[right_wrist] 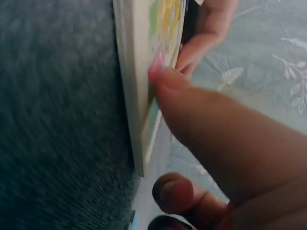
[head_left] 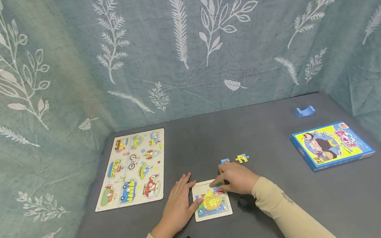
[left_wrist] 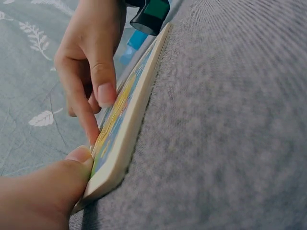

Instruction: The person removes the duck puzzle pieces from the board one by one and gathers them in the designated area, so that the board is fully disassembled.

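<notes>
In the head view a small jigsaw board (head_left: 214, 217) lies on the grey surface, its yellow-and-blue picture partly filled and its upper part bare. My left hand (head_left: 178, 204) rests along the board's left side, fingers straight and thumb on the picture. Over the upper right part is my right hand (head_left: 237, 177); its index finger points down at the bare area. The right thumb touches a pink-marked puzzle piece (right_wrist: 156, 67) near the board's right edge. Past the right fingers lie a blue loose piece (head_left: 224, 161) and a yellow-and-blue loose piece (head_left: 242, 158).
To the left lies a larger wooden vehicle puzzle (head_left: 131, 171). A blue-and-yellow box (head_left: 332, 145) lies at the right, with a blue curved holder (head_left: 305, 111) behind it. A leaf-patterned cloth (head_left: 186, 53) hangs along the back.
</notes>
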{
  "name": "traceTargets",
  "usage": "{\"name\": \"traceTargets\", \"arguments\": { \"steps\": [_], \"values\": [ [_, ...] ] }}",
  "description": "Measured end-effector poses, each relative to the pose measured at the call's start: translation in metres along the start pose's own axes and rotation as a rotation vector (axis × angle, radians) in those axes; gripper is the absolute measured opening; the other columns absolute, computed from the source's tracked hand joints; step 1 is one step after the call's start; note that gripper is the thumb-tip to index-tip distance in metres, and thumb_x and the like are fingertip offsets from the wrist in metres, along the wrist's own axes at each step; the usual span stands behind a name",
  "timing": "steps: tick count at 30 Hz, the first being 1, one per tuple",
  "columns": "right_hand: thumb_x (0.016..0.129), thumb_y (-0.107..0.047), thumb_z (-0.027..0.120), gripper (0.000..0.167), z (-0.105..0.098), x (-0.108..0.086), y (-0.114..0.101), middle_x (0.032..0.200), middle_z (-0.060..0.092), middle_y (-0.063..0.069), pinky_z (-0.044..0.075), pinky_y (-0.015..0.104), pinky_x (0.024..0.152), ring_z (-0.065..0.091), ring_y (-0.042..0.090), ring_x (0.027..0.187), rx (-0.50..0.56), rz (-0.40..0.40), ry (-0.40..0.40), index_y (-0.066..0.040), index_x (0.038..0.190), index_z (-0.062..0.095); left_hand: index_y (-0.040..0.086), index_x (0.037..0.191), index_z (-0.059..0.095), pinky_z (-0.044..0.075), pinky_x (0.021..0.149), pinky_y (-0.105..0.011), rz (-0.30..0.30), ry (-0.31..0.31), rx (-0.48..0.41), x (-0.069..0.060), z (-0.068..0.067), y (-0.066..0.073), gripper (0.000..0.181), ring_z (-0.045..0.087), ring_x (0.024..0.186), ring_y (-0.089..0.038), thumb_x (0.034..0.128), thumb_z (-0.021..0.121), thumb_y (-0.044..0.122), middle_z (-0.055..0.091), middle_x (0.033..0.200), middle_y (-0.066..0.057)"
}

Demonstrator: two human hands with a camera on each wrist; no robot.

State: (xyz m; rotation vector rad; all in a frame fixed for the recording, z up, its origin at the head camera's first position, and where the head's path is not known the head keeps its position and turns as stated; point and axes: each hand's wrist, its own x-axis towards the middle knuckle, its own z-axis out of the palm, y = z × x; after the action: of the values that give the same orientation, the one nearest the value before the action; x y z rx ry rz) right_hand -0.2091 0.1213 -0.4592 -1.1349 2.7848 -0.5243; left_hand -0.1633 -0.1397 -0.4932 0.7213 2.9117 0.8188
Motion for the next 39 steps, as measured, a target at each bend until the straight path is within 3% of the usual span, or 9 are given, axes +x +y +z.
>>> {"name": "traceTargets", "arguments": {
  "steps": [5, 7, 9, 12, 14, 16, 26, 34, 39],
  "values": [
    [0.093, -0.028, 0.083, 0.02, 0.008, 0.0, 0.001, 0.086, 0.05, -0.009, 0.045, 0.025, 0.067, 0.04, 0.005, 0.069, 0.031, 0.004, 0.003, -0.023, 0.112, 0.08, -0.001, 0.147, 0.051, 0.023, 0.125, -0.058, -0.003, -0.007, 0.0, 0.0, 0.002, 0.001, 0.064, 0.026, 0.156, -0.038, 0.1024, 0.067, 0.042, 0.033, 0.166, -0.019],
    [0.095, -0.03, 0.08, 0.018, 0.01, 0.0, 0.001, 0.088, 0.05, -0.008, 0.055, 0.03, 0.083, 0.043, 0.004, 0.07, 0.041, 0.012, -0.013, -0.023, 0.111, 0.075, -0.001, 0.148, 0.051, 0.023, 0.125, -0.058, -0.004, -0.011, 0.0, 0.0, 0.002, 0.001, 0.064, 0.025, 0.156, -0.037, 0.1024, 0.067, 0.042, 0.033, 0.167, -0.019],
    [0.096, -0.032, 0.079, 0.019, 0.011, 0.0, -0.001, 0.091, 0.05, -0.007, 0.057, 0.038, 0.09, 0.046, 0.005, 0.072, 0.039, 0.02, -0.025, -0.024, 0.111, 0.071, 0.0, 0.148, 0.051, 0.022, 0.125, -0.058, -0.003, -0.011, 0.0, 0.0, 0.003, 0.001, 0.064, 0.025, 0.156, -0.037, 0.1028, 0.066, 0.043, 0.033, 0.167, -0.018],
    [0.096, -0.037, 0.077, 0.022, 0.014, 0.001, -0.003, 0.094, 0.05, -0.005, 0.058, 0.037, 0.087, 0.048, 0.007, 0.076, 0.01, 0.01, -0.023, -0.024, 0.111, 0.068, 0.0, 0.148, 0.051, 0.022, 0.126, -0.057, -0.002, -0.008, 0.0, -0.001, 0.003, 0.001, 0.064, 0.025, 0.156, -0.036, 0.1032, 0.066, 0.043, 0.032, 0.167, -0.018],
    [0.096, -0.04, 0.077, 0.023, 0.016, 0.001, -0.004, 0.094, 0.049, -0.005, 0.052, 0.03, 0.072, 0.046, 0.009, 0.077, -0.016, -0.01, 0.002, -0.024, 0.108, 0.066, 0.0, 0.148, 0.051, 0.022, 0.125, -0.057, 0.002, 0.0, 0.001, -0.001, 0.003, 0.001, 0.063, 0.025, 0.156, -0.036, 0.1033, 0.066, 0.042, 0.033, 0.167, -0.018],
    [0.095, -0.043, 0.076, 0.024, 0.019, 0.001, -0.006, 0.092, 0.047, -0.005, 0.047, 0.026, 0.068, 0.044, 0.009, 0.076, -0.051, -0.03, 0.033, -0.024, 0.104, 0.064, 0.0, 0.147, 0.052, 0.022, 0.125, -0.057, 0.008, 0.005, 0.0, -0.001, 0.003, 0.002, 0.062, 0.026, 0.156, -0.037, 0.1034, 0.066, 0.041, 0.034, 0.166, -0.018],
    [0.095, -0.042, 0.079, 0.033, 0.025, 0.003, -0.008, 0.088, 0.037, -0.008, 0.037, 0.028, 0.069, 0.035, 0.01, 0.077, -0.113, -0.066, 0.144, -0.021, 0.09, 0.054, 0.002, 0.146, 0.052, 0.024, 0.125, -0.058, 0.008, 0.012, 0.016, -0.002, 0.004, 0.002, 0.059, 0.028, 0.155, -0.038, 0.1028, 0.067, 0.041, 0.035, 0.165, -0.019],
    [0.085, -0.032, 0.09, 0.034, 0.01, 0.0, 0.004, 0.085, 0.055, -0.014, 0.049, 0.025, 0.072, 0.05, 0.005, 0.079, 0.144, -0.016, 0.132, -0.023, 0.092, 0.059, 0.002, 0.144, 0.053, 0.024, 0.124, -0.059, -0.007, 0.014, 0.008, 0.0, 0.005, 0.003, 0.058, 0.028, 0.155, -0.038, 0.1014, 0.071, 0.037, 0.035, 0.165, -0.019],
    [0.084, -0.018, 0.09, 0.023, -0.016, -0.012, 0.023, 0.089, 0.066, -0.012, 0.059, 0.031, 0.074, 0.065, 0.009, 0.083, 0.348, 0.013, 0.336, -0.02, 0.089, 0.067, 0.002, 0.143, 0.053, 0.024, 0.125, -0.057, -0.012, 0.017, 0.0, 0.0, 0.004, 0.004, 0.056, 0.028, 0.155, -0.037, 0.1014, 0.071, 0.034, 0.036, 0.165, -0.018]
  ]
}}
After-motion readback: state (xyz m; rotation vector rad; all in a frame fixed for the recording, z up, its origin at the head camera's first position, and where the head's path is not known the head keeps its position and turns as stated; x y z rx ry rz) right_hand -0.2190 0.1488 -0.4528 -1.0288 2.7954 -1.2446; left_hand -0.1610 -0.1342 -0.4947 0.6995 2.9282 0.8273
